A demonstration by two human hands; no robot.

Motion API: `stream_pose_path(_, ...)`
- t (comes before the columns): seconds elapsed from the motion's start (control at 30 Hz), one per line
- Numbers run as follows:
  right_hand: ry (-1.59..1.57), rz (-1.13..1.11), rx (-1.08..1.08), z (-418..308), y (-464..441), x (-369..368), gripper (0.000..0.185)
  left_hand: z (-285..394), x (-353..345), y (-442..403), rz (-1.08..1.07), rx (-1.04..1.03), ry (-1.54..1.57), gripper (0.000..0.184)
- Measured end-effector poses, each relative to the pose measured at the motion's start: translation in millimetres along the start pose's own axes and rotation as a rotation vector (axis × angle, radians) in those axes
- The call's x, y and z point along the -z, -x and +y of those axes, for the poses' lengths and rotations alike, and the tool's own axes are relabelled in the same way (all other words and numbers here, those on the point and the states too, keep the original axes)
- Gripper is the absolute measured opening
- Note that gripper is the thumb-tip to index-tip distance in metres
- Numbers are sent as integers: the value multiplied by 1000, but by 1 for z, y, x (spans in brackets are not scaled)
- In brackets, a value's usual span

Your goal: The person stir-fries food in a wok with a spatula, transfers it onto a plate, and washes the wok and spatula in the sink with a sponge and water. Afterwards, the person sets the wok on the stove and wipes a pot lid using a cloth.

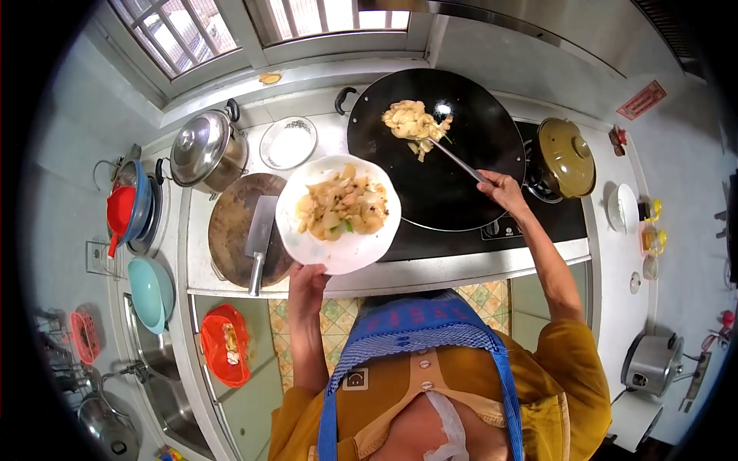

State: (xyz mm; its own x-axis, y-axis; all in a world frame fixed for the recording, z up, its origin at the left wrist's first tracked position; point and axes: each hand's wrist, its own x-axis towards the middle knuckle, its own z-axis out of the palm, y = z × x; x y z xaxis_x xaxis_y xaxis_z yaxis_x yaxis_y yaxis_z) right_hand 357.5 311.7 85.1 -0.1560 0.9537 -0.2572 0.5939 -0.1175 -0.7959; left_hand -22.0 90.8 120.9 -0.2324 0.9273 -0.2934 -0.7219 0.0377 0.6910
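My left hand (308, 283) grips the near edge of a white plate (338, 257) that bears sliced, cooked food (342, 206) with bits of green. The plate is held beside the left rim of a large black wok (461, 184). My right hand (501, 190) is closed around the handle of a metal spatula (461, 161). Its head lies under or among pale sliced food (415, 121) in the upper left of the wok; the head is mostly hidden by the food.
A cleaver (261, 230) rests on a round chopping board (231, 223) left of the plate. Behind are a white bowl (288, 143) and a steel pot (201, 150). A lidded pot (566, 157) stands right of the wok. A red bin (224, 346) hangs below the counter.
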Motion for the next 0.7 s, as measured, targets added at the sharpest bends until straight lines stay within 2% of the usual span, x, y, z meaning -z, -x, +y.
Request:
stream_pose_path(0.17,-53,21,102,-38,50,48,36,-13,-18,-29,-53,99,-51,41)
stream_pose_path(0.2,-65,6,35,-56,64,59,35,-19,-19,-38,-57,101,-58,41)
stream_pose_path(0.23,-74,40,122,-56,71,67,34,-24,-22,-47,-62,100,-65,40)
stream_pose_path(0.3,48,76,66,-99,104,84,33,-30,-37,-60,-101,109,-40,41)
stream_pose_path(0.43,110,151,166,-127,142,101,32,-40,-65,-86,-181,125,-48,43)
stream_pose_path(0.5,309,153,105,-142,161,98,34,-40,-80,-94,-235,138,-10,43)
stream_pose_path(0.57,447,273,371,-135,169,82,35,-44,-86,-102,-253,156,-45,43)
stream_pose_path(0.63,672,352,419,-141,175,70,35,-46,-89,-106,-276,178,-51,45)
stream_pose_path(0.7,689,394,390,-146,179,66,34,-49,-89,-108,-288,190,-60,45)
